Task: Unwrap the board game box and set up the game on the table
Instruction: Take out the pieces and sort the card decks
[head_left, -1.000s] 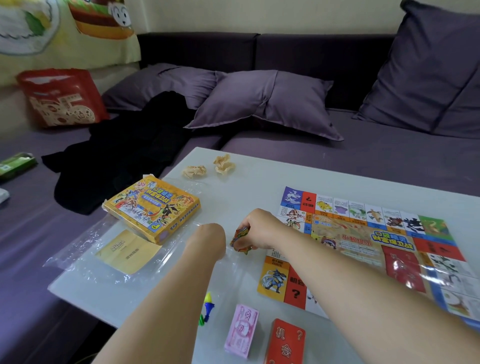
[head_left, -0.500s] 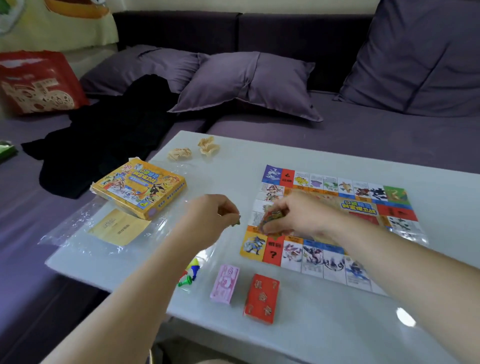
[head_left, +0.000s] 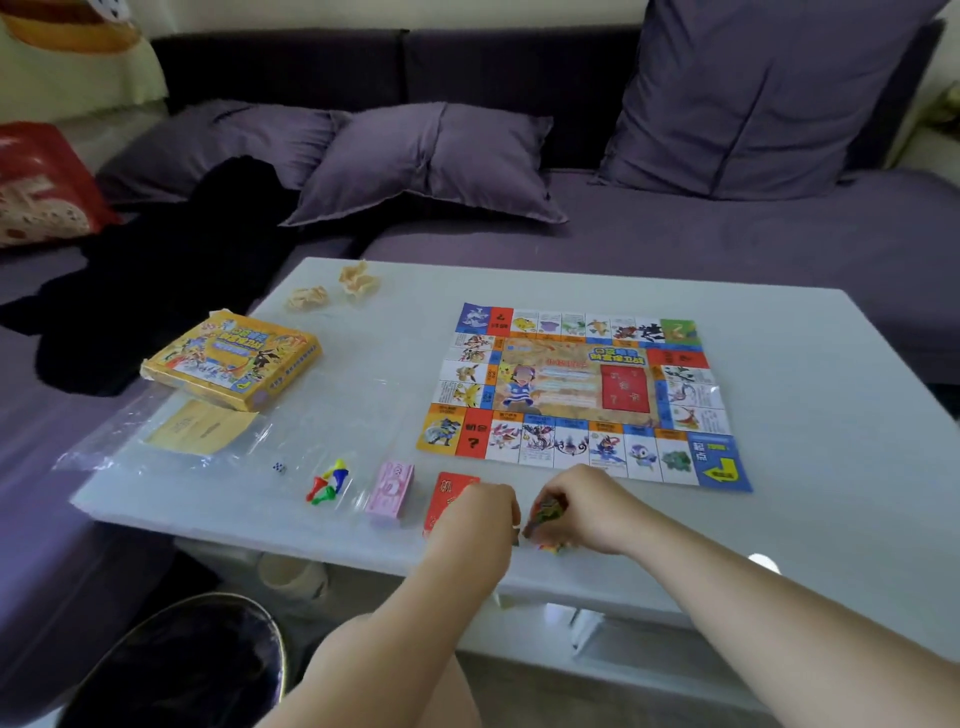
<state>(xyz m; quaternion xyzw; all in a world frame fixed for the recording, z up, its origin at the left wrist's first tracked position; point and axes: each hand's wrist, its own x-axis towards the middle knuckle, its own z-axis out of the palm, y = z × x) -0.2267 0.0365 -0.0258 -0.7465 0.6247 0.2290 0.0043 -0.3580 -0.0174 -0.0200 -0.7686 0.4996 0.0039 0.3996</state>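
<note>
The colourful game board (head_left: 582, 395) lies unfolded flat on the white table (head_left: 810, 395). The yellow game box (head_left: 234, 358) sits at the left on clear plastic wrap (head_left: 156, 441), with a yellow leaflet (head_left: 202, 428) under the wrap. Along the near edge lie a small die (head_left: 279, 467), coloured pawns (head_left: 327, 486), a pink stack of play money (head_left: 390, 489) and a red card deck (head_left: 449, 493). My right hand (head_left: 587, 506) grips a small multicoloured card stack (head_left: 543, 514) just below the board. My left hand (head_left: 480, 519) is curled beside it, partly covering the red deck, fingertips at the stack.
Two crumpled scraps (head_left: 335, 288) lie at the table's far left. A purple sofa with cushions (head_left: 431, 161) and a black garment (head_left: 171, 270) stands behind. A dark round stool (head_left: 182, 665) is at the lower left, below the table's near edge.
Both hands drew back from the board's left part to the near table edge, the right one carrying the small card stack. The board now shows in full, and the view has shifted back.
</note>
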